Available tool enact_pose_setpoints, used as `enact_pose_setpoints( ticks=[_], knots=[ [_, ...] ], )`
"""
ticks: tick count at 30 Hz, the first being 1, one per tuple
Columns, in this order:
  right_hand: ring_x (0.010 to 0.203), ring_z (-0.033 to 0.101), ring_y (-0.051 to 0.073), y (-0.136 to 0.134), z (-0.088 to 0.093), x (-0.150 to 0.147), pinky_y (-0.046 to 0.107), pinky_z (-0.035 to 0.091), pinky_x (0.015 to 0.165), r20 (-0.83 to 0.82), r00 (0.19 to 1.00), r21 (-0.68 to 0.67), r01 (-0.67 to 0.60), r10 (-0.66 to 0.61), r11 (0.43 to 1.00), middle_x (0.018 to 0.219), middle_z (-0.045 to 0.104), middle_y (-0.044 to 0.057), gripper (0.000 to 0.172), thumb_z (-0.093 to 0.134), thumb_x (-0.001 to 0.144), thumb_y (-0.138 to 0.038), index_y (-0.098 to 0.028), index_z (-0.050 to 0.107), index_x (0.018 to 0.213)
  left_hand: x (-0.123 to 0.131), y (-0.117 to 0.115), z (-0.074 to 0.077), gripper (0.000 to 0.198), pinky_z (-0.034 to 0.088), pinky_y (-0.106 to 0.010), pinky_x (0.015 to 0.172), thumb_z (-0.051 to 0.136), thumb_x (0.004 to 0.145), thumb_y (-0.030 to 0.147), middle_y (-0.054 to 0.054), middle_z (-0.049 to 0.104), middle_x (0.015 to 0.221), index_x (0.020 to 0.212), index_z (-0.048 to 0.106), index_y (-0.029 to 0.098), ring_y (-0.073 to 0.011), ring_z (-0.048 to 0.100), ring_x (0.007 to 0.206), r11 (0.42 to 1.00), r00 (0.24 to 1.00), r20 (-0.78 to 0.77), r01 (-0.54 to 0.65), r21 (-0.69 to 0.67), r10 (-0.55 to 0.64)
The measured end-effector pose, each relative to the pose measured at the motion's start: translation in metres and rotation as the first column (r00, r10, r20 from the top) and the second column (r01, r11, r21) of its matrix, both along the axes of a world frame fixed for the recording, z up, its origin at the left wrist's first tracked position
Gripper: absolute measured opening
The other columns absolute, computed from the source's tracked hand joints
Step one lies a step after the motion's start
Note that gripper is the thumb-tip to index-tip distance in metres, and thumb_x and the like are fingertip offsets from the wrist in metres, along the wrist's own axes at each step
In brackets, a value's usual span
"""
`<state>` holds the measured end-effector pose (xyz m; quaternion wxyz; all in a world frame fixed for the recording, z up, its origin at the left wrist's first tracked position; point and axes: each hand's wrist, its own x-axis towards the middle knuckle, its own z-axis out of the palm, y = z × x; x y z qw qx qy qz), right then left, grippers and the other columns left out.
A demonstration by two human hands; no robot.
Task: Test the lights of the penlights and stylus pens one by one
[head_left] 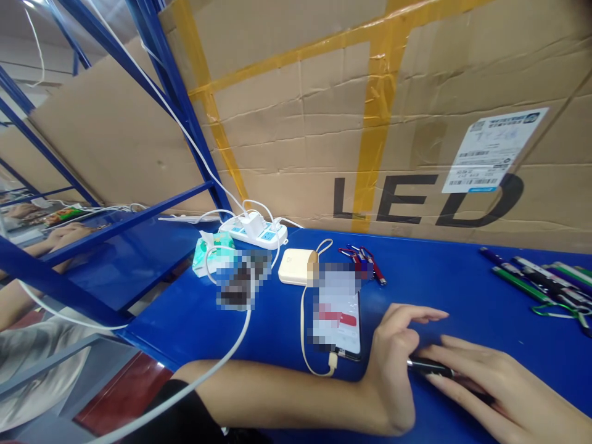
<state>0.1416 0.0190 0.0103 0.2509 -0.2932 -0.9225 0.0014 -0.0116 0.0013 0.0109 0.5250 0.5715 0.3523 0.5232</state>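
My right hand (494, 376) grips a slim black pen (432, 368) low over the blue tabletop, its fingers wrapped along the barrel. The pen's left end meets the inner side of my left hand (395, 351); whether it is touching there I cannot tell. Bent at the wrist, my left hand has fingers stretched out to the right, not closed round the pen. Left of that hand lies a phone (345, 320) with a lit screen, partly blurred, a cream cable plugged into its lower end. Several pens with carabiner clips (546, 277) lie beyond my right hand.
A cream power bank (296, 266) and several small red carabiner pieces (370, 262) lie behind the phone. Farther left are a white power strip (268, 234), a tissue pack (203, 254) and a loose white cable (231, 351). A big cardboard box (287, 135) stands behind; blue shelf posts (185, 117) rise left.
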Motion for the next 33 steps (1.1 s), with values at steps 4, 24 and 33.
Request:
enact_pose_setpoints(
  ticks=[4, 24, 33],
  knots=[
    [0.071, 0.071, 0.017, -0.001, 0.001, -0.002, 0.020, 0.059, 0.064, -0.027, 1.000, 0.040, -0.007, 0.008, 0.999, 0.080, 0.073, 0.004, 0.043, 0.029, 0.094, -0.035, -0.024, 0.070, 0.089, -0.001, -0.001, 0.002, 0.049, 0.037, -0.030, 0.093, 0.022, 0.083, 0.015, -0.009, 0.057, 0.115, 0.113, 0.060, 0.011, -0.0189, 0.050, 0.110, 0.999, 1.000, -0.020, 0.012, 0.040, -0.011],
    [0.084, 0.069, 0.026, -0.002, -0.042, 0.023, 0.039, 0.062, 0.067, 0.000, 0.990, -0.062, 0.140, -0.140, 0.988, 0.096, 0.072, 0.003, 0.035, 0.036, 0.090, -0.039, -0.032, 0.067, 0.105, -0.003, -0.003, 0.005, 0.049, 0.036, -0.031, 0.091, 0.024, 0.081, 0.016, -0.008, 0.058, 0.116, 0.113, 0.061, 0.013, -0.0202, 0.049, 0.110, 0.997, 0.999, -0.043, 0.032, 0.066, -0.030],
    [0.081, 0.068, 0.019, -0.003, 0.002, 0.007, 0.030, 0.057, 0.071, 0.014, 0.999, -0.265, 0.047, -0.045, 0.963, 0.090, 0.071, 0.007, 0.034, 0.036, 0.094, -0.033, -0.021, 0.068, 0.099, 0.007, 0.009, -0.011, 0.044, 0.036, -0.035, 0.092, 0.023, 0.082, 0.020, -0.011, 0.057, 0.115, 0.106, 0.059, 0.009, -0.0215, 0.050, 0.107, 0.989, 0.993, 0.109, -0.022, -0.148, 0.039]
  ],
)
